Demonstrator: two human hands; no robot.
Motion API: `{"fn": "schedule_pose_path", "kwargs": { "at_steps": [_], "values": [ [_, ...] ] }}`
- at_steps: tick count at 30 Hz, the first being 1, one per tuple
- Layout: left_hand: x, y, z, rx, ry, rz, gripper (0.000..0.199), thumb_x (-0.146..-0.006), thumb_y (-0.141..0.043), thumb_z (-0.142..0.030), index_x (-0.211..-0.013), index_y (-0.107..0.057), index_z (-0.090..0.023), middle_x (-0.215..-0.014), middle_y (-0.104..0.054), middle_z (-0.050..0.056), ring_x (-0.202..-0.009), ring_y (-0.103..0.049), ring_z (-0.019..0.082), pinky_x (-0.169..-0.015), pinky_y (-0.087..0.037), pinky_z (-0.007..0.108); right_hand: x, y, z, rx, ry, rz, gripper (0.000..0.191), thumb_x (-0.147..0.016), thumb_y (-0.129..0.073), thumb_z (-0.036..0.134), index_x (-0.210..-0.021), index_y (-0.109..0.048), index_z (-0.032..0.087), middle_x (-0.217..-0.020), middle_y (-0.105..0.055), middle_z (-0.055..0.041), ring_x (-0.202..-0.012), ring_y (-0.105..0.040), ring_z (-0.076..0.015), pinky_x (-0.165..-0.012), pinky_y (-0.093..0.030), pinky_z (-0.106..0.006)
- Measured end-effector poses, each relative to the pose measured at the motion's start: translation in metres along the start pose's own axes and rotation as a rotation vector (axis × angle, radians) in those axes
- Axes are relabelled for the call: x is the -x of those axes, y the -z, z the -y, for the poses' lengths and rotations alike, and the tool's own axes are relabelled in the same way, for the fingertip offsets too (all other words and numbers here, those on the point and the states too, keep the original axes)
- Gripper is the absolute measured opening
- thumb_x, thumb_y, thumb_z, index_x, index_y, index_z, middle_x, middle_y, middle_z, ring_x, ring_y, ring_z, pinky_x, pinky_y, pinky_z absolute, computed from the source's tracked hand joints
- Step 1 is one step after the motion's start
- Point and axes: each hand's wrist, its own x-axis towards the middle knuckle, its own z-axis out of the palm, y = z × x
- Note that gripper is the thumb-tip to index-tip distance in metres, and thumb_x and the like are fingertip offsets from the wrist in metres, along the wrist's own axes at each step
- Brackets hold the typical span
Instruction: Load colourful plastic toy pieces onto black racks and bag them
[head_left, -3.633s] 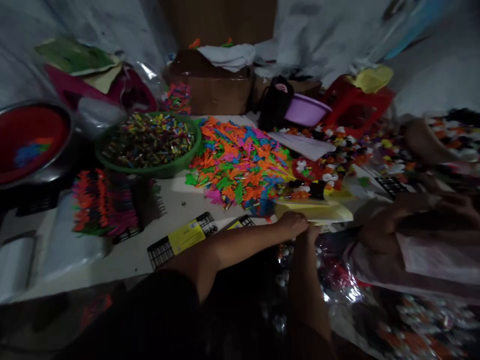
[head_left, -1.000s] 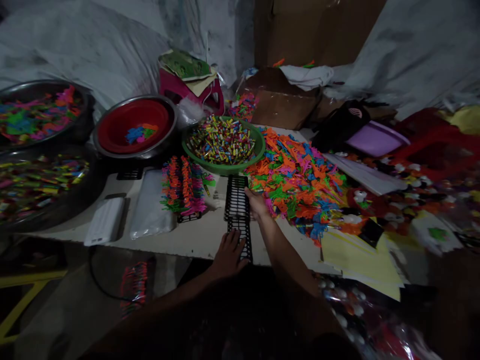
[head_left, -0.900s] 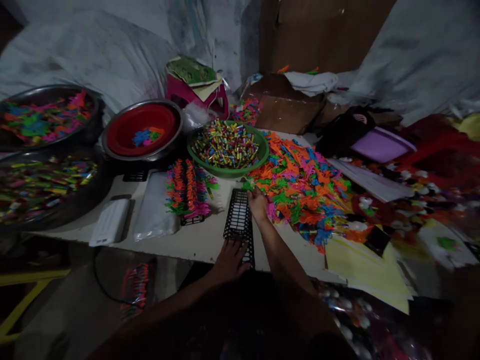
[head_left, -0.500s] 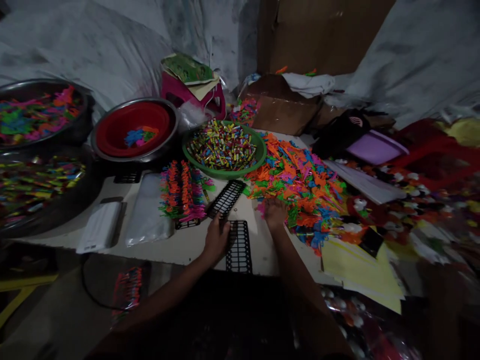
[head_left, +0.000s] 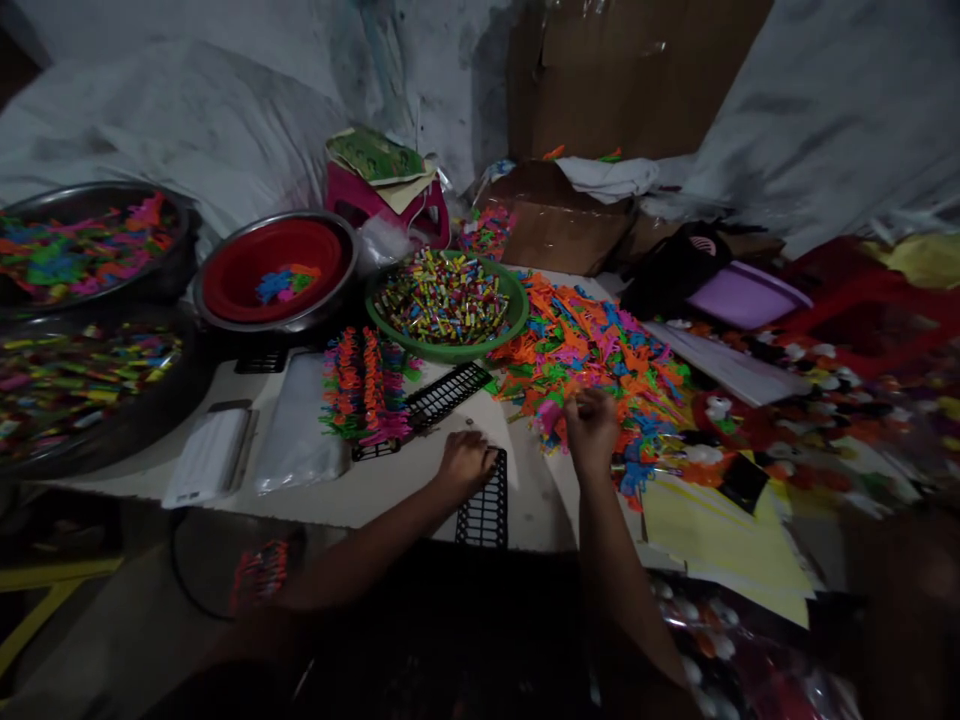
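Note:
On the table, a black plastic grid rack [head_left: 484, 515] lies near the front edge. Over its far left corner is my left hand [head_left: 466, 462], with curled fingers that appear to grip the rack's end. My right hand [head_left: 594, 430] hovers at the near side of a heap of bright plastic figures [head_left: 585, 340], its fingers drawn together; whatever they pinch is too small to make out. A second black rack [head_left: 450, 392] lies slantwise beyond the left hand. Left of it stands a rack filled with rows of colourful figures [head_left: 364, 385].
Behind the racks sits a green basin [head_left: 450, 352] of small wrapped pieces. Metal basins [head_left: 202, 295] crowd the left, beside a clear plastic bag stack [head_left: 300, 430] and a white box [head_left: 210, 455]. Yellow sheets [head_left: 720, 550] and a purple tub [head_left: 750, 295] lie right.
My left hand has moved right, from between the two racks onto the near rack. My right hand has shifted right and lifted from the heap's edge, fingers now curled. The slanted rack lies slightly farther left.

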Motion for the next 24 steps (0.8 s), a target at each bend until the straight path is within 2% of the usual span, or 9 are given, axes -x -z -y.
{"fn": "schedule_pose_path", "kwargs": {
  "at_steps": [2, 4, 6, 8, 12, 15, 17, 20, 24],
  "values": [
    [-0.038, 0.009, -0.005, -0.005, -0.055, -0.006, 0.026, -0.085, -0.038, -0.017, -0.099, -0.059, -0.015, -0.103, -0.06, 0.008, -0.102, -0.05, 0.018, -0.093, -0.037, 0.033, 0.015, 0.02, -0.001, -0.306, -0.032, -0.06, 0.04, -0.073, -0.053, 0.038, -0.106, -0.046, 0.015, -0.083, -0.061, -0.0042, -0.065, -0.057, -0.0124, -0.062, -0.047, -0.026],
    [-0.074, 0.013, -0.01, -0.017, -0.05, -0.023, 0.027, -0.083, -0.038, -0.011, -0.098, -0.06, -0.011, -0.105, -0.058, 0.011, -0.103, -0.049, 0.021, -0.087, -0.04, 0.032, 0.035, 0.034, -0.009, -0.484, -0.083, -0.018, 0.033, -0.072, -0.057, 0.039, -0.095, -0.051, 0.017, -0.078, -0.061, -0.0025, -0.063, -0.058, -0.0126, -0.06, -0.048, -0.026],
    [-0.103, 0.012, -0.014, -0.025, -0.05, -0.02, 0.025, -0.081, -0.04, -0.009, -0.092, -0.063, -0.011, -0.102, -0.059, 0.012, -0.102, -0.049, 0.022, -0.083, -0.042, 0.032, 0.057, 0.043, -0.024, -0.483, -0.127, 0.083, 0.026, -0.072, -0.057, 0.039, -0.083, -0.054, 0.017, -0.073, -0.062, -0.0024, -0.063, -0.059, -0.0139, -0.059, -0.049, -0.028],
    [-0.119, 0.007, -0.015, -0.029, -0.056, -0.002, 0.022, -0.079, -0.044, -0.01, -0.085, -0.065, -0.011, -0.096, -0.061, 0.012, -0.098, -0.051, 0.022, -0.079, -0.043, 0.03, 0.079, 0.047, -0.045, -0.347, -0.111, 0.178, 0.024, -0.072, -0.056, 0.039, -0.082, -0.057, 0.017, -0.075, -0.064, -0.004, -0.066, -0.061, -0.016, -0.06, -0.05, -0.029],
    [-0.127, -0.004, -0.012, -0.035, -0.055, 0.04, 0.019, -0.077, -0.048, -0.011, -0.084, -0.066, -0.012, -0.088, -0.063, 0.01, -0.093, -0.054, 0.021, -0.078, -0.043, 0.028, 0.105, 0.047, -0.08, 0.122, -0.004, 0.349, 0.025, -0.079, -0.047, 0.034, -0.09, -0.062, 0.017, -0.08, -0.066, -0.0081, -0.07, -0.062, -0.0184, -0.062, -0.048, -0.028],
    [-0.125, -0.008, -0.009, -0.038, -0.041, 0.084, 0.02, -0.078, -0.046, -0.01, -0.084, -0.066, -0.01, -0.081, -0.063, 0.011, -0.088, -0.057, 0.02, -0.078, -0.042, 0.029, 0.107, 0.043, -0.083, 0.481, 0.104, 0.413, 0.023, -0.081, -0.045, 0.026, -0.085, -0.065, 0.016, -0.078, -0.065, -0.0116, -0.075, -0.061, -0.0213, -0.069, -0.045, -0.031],
    [-0.124, -0.007, -0.009, -0.038, -0.032, 0.1, 0.021, -0.079, -0.045, -0.01, -0.087, -0.065, -0.01, -0.085, -0.063, 0.012, -0.092, -0.056, 0.021, -0.079, -0.042, 0.03, 0.103, 0.04, -0.079, 0.601, 0.137, 0.424, 0.024, -0.081, -0.045, 0.025, -0.079, -0.067, 0.015, -0.078, -0.065, -0.0148, -0.077, -0.06, -0.0242, -0.071, -0.044, -0.034],
    [-0.125, -0.003, -0.011, -0.023, -0.013, 0.112, 0.019, -0.082, -0.046, -0.014, -0.089, -0.063, -0.009, -0.094, -0.061, 0.012, -0.096, -0.054, 0.021, -0.079, -0.043, 0.031, 0.096, 0.041, -0.071, 0.512, 0.081, 0.445, 0.02, -0.078, -0.05, 0.027, -0.074, -0.067, 0.016, -0.078, -0.066, -0.0144, -0.077, -0.061, -0.0255, -0.07, -0.043, -0.034],
    [-0.127, 0.004, -0.019, 0.039, 0.046, 0.133, 0.019, -0.083, -0.05, -0.027, -0.089, -0.058, -0.011, -0.09, -0.061, 0.005, -0.085, -0.057, 0.015, -0.077, -0.046, 0.035, 0.095, 0.046, -0.074, 0.032, -0.173, 0.376, 0.022, -0.071, -0.055, 0.038, -0.083, -0.062, 0.02, -0.076, -0.068, -0.0073, -0.075, -0.062, -0.0224, -0.064, -0.045, -0.03]
  ]
}}
